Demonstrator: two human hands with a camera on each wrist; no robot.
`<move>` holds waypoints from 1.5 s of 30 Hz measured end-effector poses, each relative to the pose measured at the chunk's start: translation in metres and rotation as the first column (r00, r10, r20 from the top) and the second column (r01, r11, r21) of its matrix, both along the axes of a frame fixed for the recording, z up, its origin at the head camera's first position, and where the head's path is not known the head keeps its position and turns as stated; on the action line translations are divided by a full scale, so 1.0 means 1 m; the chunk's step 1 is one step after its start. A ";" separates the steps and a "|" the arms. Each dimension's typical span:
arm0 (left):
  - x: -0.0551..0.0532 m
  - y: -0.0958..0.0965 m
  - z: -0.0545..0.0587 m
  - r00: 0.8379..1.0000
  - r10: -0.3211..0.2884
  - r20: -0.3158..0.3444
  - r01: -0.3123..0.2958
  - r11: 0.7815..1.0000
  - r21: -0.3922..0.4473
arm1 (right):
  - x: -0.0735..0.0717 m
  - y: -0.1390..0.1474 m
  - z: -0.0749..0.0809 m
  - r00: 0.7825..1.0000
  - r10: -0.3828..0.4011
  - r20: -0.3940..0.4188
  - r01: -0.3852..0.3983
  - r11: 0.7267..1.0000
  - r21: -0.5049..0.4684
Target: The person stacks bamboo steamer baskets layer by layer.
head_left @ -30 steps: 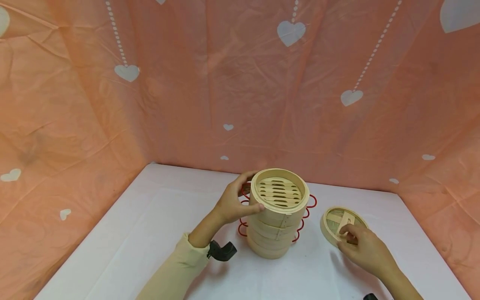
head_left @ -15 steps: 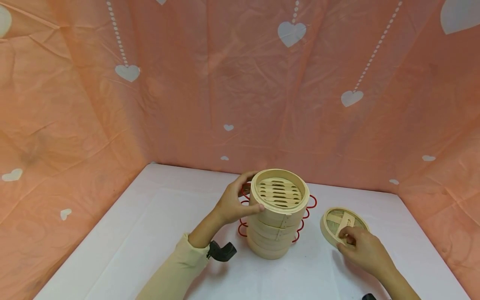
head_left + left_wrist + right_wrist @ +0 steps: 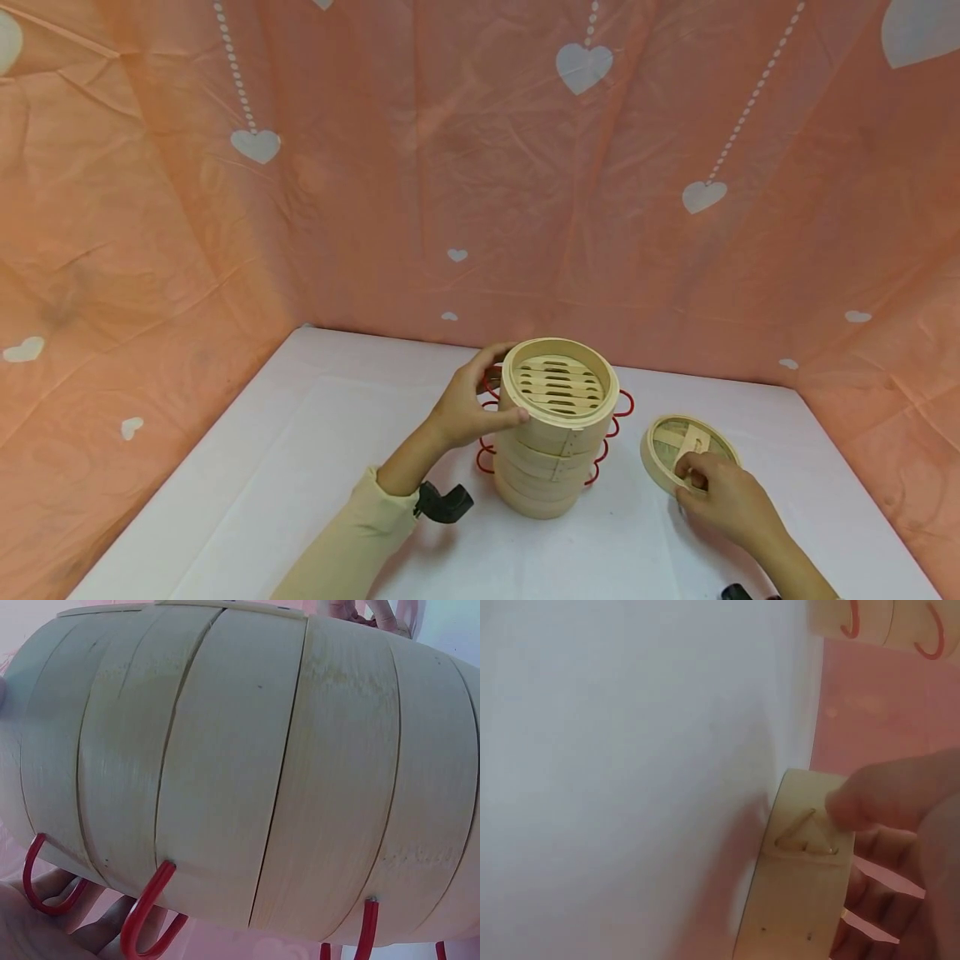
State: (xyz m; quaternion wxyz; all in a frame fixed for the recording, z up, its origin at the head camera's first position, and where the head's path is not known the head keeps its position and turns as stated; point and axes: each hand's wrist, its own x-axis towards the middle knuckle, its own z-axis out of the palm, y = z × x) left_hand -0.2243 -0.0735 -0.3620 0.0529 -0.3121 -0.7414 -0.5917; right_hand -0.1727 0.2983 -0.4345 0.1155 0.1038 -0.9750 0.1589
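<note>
A tall round stack of bamboo steamer baskets (image 3: 546,479) stands upright mid-table, red loops (image 3: 622,403) down both sides. Its top tier is uncovered and shows a slatted floor. My left hand (image 3: 463,410) grips the upper tier from the left, thumb across the near side and fingers behind. In the left wrist view, the fingers (image 3: 45,930) show beside the red loops. To the right lies the round steamer lid (image 3: 656,468) with a strap across its top. My right hand (image 3: 729,500) holds its near edge, with the thumb (image 3: 877,791) at the rim and fingers curled over the top.
White cloth (image 3: 300,467) covers the table. A peach curtain (image 3: 420,183) with white hearts hangs at the back and on both sides. A black wrist mount (image 3: 444,503) sticks out from the left sleeve.
My right hand has shifted very slightly at the lid's near edge. The lid, the steamer stack and my left hand stay where they were.
</note>
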 end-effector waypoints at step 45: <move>-0.002 -0.001 -0.002 1.000 -0.010 -0.009 0.010 1.000 -0.001 | -0.003 -0.011 0.005 0.919 0.049 -0.391 -0.062 0.998 -0.020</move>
